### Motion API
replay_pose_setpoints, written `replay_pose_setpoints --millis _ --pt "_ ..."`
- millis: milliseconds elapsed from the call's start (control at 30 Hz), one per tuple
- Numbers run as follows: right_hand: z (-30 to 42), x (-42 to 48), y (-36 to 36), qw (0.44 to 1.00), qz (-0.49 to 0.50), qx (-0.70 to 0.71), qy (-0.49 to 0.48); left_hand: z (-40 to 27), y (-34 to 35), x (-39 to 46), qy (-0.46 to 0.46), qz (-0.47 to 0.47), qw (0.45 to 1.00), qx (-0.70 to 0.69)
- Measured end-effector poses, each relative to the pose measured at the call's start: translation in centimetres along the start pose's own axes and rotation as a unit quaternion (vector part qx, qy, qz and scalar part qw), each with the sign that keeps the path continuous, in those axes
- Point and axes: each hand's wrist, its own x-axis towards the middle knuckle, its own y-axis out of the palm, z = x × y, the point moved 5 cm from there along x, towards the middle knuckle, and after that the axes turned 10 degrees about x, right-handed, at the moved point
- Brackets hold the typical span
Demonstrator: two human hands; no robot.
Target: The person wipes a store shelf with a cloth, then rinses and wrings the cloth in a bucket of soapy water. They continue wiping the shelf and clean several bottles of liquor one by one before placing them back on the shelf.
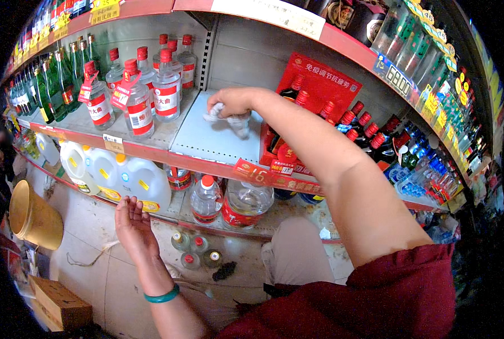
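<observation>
My right hand (230, 101) is closed around a bunched grey-white cloth (238, 126), which rests on a bare stretch of the middle metal shelf (192, 133). Clear glass liquor bottles with red caps (165, 91) stand just left of the cloth. To its right is a red cardboard display box (322, 80) holding dark bottles with red tops. Below the shelf's front edge, my left hand (134, 220) is raised with its palm up and fingers slightly curled, holding nothing. It is in front of large plastic jugs (139, 182) and wears a green bangle (161, 295) at the wrist.
An upper shelf edge (341, 36) with price tags curves overhead. Big handled bottles (247, 203) stand on the bottom shelf. Several capped bottles (190, 259) are on the tiled floor near my knee. A yellow bucket (44, 220) and a wooden box (61, 303) are at the left.
</observation>
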Motion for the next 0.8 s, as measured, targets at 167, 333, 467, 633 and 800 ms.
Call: replay_pose_setpoints --millis 167,333,467,633,800 --pt "0.4 -3.3 3.2 0.958 0.189 -0.197 0.093 -0.5 -0.1 -0.1 0.005 -0.005 1.0 0.001" --pt "-2.9 -3.8 7.3 0.92 0.233 -0.273 0.159 -0.5 0.5 -0.3 0.004 0.019 1.0 -0.007" --pt "-1.1 -4.2 7.3 0.921 0.21 -0.309 0.111 -0.8 0.2 -0.3 0.009 0.002 1.0 -0.006" --pt "-0.3 -4.4 6.9 0.945 0.194 -0.263 0.015 -0.4 0.5 -0.4 -0.005 0.003 1.0 -0.015" --pt "1.6 -1.3 6.8 0.975 0.104 -0.184 -0.064 0.1 1.0 -0.3 -0.01 0.008 1.0 -0.023"
